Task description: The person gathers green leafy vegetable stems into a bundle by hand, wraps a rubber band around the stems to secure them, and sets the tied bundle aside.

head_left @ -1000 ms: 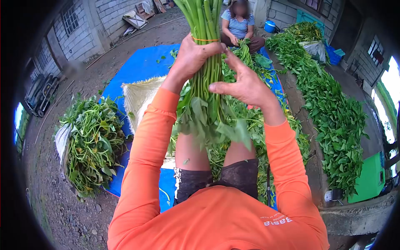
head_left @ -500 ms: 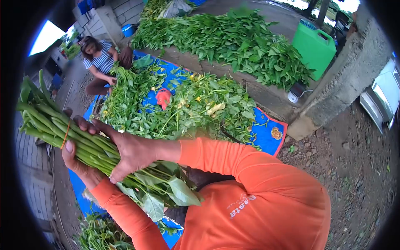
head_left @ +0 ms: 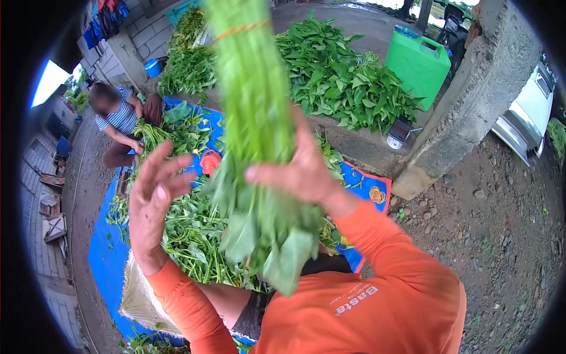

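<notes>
A long bundle of leafy green stems (head_left: pixel 250 112) stands nearly upright in front of me, blurred by motion. An orange rubber band (head_left: pixel 243 28) circles it near the top edge of the view, and its broad leaves hang at the lower end. My right hand (head_left: pixel 303 174) grips the bundle from the right, around its lower half. To the left, apart from the bundle, my left hand (head_left: pixel 154 203) is raised with its fingers spread and nothing in them. Beneath both hands lies a heap of loose leafy stems (head_left: pixel 191 236), partly hidden by the bundle.
A blue tarp (head_left: pixel 106 248) covers the ground. Rubber bands (head_left: pixel 377 194) lie at its right corner. Behind are piled greens (head_left: pixel 348 82), a green jug (head_left: pixel 415 71) and a concrete post (head_left: pixel 471 88). Another person (head_left: pixel 121 118) sits at the left, holding stems.
The bundle has swung from lying across the left side to upright in the middle. My left hand has let go of it and opened, while my right hand keeps hold. The view has shifted slightly.
</notes>
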Motion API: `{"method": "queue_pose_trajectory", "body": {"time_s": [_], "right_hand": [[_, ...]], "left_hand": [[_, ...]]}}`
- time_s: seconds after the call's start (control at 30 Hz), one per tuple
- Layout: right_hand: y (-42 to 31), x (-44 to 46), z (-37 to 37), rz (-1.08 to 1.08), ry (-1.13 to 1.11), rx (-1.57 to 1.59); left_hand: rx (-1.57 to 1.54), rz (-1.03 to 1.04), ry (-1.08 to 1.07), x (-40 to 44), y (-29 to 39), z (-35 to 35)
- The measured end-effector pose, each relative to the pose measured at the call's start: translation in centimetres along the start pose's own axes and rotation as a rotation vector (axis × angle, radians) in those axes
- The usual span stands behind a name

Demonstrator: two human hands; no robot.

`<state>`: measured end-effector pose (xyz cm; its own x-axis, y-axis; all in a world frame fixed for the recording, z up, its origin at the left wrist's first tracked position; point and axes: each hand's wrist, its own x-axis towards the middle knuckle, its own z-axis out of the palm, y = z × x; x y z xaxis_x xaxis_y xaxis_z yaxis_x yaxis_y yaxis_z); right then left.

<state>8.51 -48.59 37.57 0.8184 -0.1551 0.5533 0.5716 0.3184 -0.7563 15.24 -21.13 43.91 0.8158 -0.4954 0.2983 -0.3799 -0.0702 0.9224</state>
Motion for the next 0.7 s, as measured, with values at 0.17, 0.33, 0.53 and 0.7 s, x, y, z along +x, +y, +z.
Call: {"method": "queue_pose_trajectory", "body": {"time_s": [0.17,0.33,0.53,0.7], "right_hand": [[-8.5,10.1,-12.9,-0.071,0.358,-0.624],[-10.3,21.4,-27.5,0.281,0.318,-0.891],[-10.2,20.8,-27.9,0.256,0.369,-1.208],[-16.1,18.4,-19.2,-0.295,0.446,-1.253]], "left_hand": [[0.017,-0.348,0.023,-5.4,-6.9,-4.3],[-0.003,-0.447,0.173,-7.7,-7.9,-3.9],[0.166,-0.281,0.451,-12.4,-6.2,-6.2],[0.184,0.261,0.895,-20.6,1.1,-12.3]]}}
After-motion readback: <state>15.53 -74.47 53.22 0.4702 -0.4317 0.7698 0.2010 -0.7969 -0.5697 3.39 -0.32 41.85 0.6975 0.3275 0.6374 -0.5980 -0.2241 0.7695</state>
